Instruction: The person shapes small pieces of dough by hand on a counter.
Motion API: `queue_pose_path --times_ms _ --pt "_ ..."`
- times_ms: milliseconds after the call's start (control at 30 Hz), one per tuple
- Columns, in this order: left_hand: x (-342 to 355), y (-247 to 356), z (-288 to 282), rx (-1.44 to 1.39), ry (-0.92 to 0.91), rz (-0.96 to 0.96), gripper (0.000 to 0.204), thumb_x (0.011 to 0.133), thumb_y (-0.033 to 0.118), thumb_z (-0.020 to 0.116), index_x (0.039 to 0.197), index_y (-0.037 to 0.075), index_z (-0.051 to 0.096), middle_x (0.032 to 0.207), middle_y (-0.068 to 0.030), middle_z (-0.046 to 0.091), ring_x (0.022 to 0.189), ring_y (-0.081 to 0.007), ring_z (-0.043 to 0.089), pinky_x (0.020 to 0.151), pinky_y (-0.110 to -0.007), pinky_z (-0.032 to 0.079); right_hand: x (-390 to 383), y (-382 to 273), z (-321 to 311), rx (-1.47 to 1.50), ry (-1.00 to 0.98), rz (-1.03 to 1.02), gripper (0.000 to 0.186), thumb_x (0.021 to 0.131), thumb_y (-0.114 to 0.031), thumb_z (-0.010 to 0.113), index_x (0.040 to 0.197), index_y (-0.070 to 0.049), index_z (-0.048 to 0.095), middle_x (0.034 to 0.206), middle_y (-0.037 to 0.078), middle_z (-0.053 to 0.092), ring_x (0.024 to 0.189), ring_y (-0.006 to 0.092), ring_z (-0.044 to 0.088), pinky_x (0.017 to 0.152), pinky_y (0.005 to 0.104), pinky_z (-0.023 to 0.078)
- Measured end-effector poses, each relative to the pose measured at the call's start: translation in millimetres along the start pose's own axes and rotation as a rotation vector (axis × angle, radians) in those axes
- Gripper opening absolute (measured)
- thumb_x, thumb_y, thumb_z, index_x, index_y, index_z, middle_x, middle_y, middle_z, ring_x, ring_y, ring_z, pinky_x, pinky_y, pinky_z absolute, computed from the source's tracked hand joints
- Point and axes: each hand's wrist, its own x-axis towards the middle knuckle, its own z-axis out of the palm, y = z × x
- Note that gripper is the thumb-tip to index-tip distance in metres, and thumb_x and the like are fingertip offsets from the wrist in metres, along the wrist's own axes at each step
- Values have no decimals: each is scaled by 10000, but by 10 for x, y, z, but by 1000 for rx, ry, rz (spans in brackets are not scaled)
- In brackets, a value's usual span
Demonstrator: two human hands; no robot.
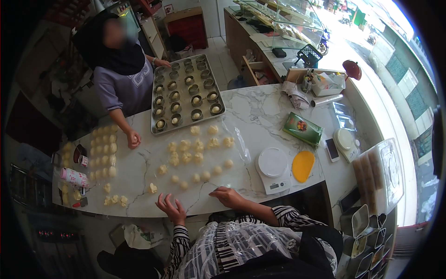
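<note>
Head view: the person's left hand (171,209) hovers at the near edge of the white marble-patterned bench (260,111), fingers spread and holding nothing. The right hand (227,196) rests palm-down on the bench, fingers loosely extended and gripping nothing. Just beyond both hands lie small pale yellow dough balls (197,156), scattered on a clear plastic sheet. A white round-topped kitchen scale (273,169) stands right of the right hand. Across the bench, another person's hand (134,138) closes around a dough piece beside a metal baking tray of small round moulds (186,93).
</note>
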Motion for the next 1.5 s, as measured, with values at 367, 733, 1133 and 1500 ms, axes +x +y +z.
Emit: queue_pose_path --times_ms 367,733,1133,1500 --pt "-40 -44 30 52 -24 24 322 875 256 512 1137 69 503 1328 -198 375 1287 -414 313 1109 -621 113 -37 51 -30 -81 38 -107 192 842 -30 634 1029 -51 673 865 133 653 786 305 652 682 379 534" --pt "-53 -113 23 27 -17 56 323 865 242 527 1143 78 506 1327 -190 378 1285 -401 320 1100 -629 123 -65 -23 127 -148 74 -117 146 821 -11 630 959 -39 668 887 125 641 827 313 630 721 395 526" --pt "35 -159 -4 42 -60 86 359 871 272 515 1181 90 495 1343 -181 380 1290 -384 328 1096 -643 88 -105 -8 -9 -194 191 -13 195 780 5 628 969 -35 649 912 130 598 894 328 578 783 409 484" --pt "20 -117 44 -3 -5 140 363 882 281 500 1192 93 487 1339 -167 389 1282 -374 340 1090 -649 88 51 -75 -6 -236 495 214 302 769 22 631 1066 -31 620 903 146 603 851 311 617 758 378 499"
